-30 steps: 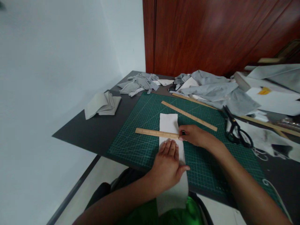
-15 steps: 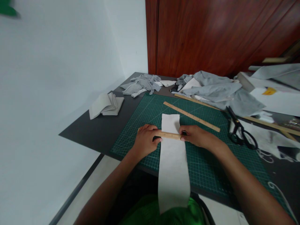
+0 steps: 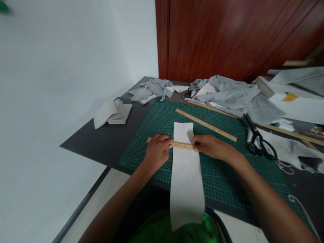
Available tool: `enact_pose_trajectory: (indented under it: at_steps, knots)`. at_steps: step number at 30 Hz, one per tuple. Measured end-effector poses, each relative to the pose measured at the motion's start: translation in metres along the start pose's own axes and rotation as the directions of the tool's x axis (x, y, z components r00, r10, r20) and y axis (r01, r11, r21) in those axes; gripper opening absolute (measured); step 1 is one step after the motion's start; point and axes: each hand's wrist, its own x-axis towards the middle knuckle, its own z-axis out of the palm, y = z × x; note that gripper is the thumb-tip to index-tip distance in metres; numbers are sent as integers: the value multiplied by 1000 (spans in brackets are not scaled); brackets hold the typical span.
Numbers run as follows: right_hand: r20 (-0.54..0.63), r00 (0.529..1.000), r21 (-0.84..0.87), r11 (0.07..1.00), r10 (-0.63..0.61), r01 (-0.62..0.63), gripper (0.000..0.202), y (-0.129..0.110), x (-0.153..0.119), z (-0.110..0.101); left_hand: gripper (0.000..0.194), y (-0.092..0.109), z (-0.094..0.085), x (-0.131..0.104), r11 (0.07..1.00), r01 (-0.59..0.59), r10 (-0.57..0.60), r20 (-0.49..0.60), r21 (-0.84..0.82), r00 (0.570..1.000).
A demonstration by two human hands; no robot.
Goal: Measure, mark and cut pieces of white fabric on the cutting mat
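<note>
A long white fabric strip (image 3: 187, 172) lies over the green cutting mat (image 3: 141, 145), its near end hanging past the table edge toward my lap. Across the strip runs a short wooden ruler (image 3: 182, 145). My left hand (image 3: 158, 148) grips the ruler's left part, with a stub of it showing beyond the fingers. At the strip's right edge, my right hand (image 3: 206, 145) pinches the ruler's right end, thumb and fingers closed; whether the cloth is also in that pinch I cannot tell.
A second wooden ruler (image 3: 206, 125) lies slanted on the mat. Black scissors (image 3: 258, 138) rest at the right. Folded white cloth pieces (image 3: 113, 113) sit at the left, grey fabric scraps (image 3: 152, 90) at the back, and a larger grey cloth heap (image 3: 233, 96) behind the mat beside a long wooden stick (image 3: 215, 109).
My left hand's thumb has drawn in against the fingers on the ruler, and more of the ruler's left end shows. The right hand, strip and ruler stay nearly in place; the view shifts slightly.
</note>
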Motion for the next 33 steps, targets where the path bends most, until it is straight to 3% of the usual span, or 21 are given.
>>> enact_pose_trajectory:
  at_steps: [6,11,18,22,25,29,33]
  knots:
    - [-6,1000,0,1000,26,-26,10,2,1,1,20,3,-3,0,1000,16,-16,11,12,1000]
    - [4,999,20,999,41,-41,12,5,2,1,31,2,-2,-2,1000,7,-7,3,16,1000]
    - [48,998,-6,1000,30,-30,16,-4,-3,-10,28,4,-3,-2,999,14,-15,16,28,1000]
    - [114,987,-73,992,109,-101,22,-5,-9,-18,30,5,-3,-2,999,30,-30,16,34,999]
    - [91,979,-177,970,183,-165,29,-1,-12,-22,31,6,-3,-2,999,33,-34,20,36,999]
    - [100,972,-213,959,214,-189,14,1,-13,-22,31,5,-2,-2,999,28,-29,19,43,999]
    - [120,968,-223,956,219,-189,12,0,-13,-21,27,7,-3,-2,998,16,-17,11,55,1000]
